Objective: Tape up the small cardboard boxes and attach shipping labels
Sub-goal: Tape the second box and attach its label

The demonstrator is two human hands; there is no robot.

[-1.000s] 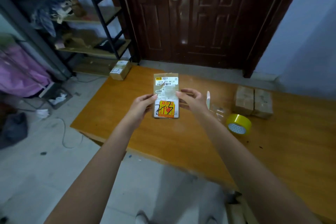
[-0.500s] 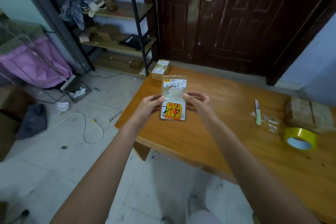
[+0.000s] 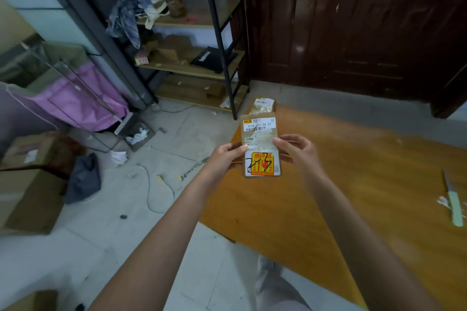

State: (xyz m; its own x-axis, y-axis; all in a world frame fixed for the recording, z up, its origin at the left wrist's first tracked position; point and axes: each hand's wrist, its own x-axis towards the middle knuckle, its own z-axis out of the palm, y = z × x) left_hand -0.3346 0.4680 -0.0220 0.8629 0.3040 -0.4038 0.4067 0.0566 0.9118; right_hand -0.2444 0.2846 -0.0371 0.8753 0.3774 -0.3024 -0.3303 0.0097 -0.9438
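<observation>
Holding up a small flat brown cardboard box (image 3: pixel 261 145) with both hands over the 9 o'clock edge of the orange wooden table (image 3: pixel 353 184). Our left hand (image 3: pixel 227 156) fingers pinch its left edge, our right hand (image 3: pixel 295 151) fingers pinch the right, curled tight. A white label and a red-yellow sticker cover its face. Another taped little box (image 3: pixel 263 105) sits at 12 o'clock, and a pale-green-handled knife (image 3: pixel 453 202) lies out at 3 o'clock.
</observation>
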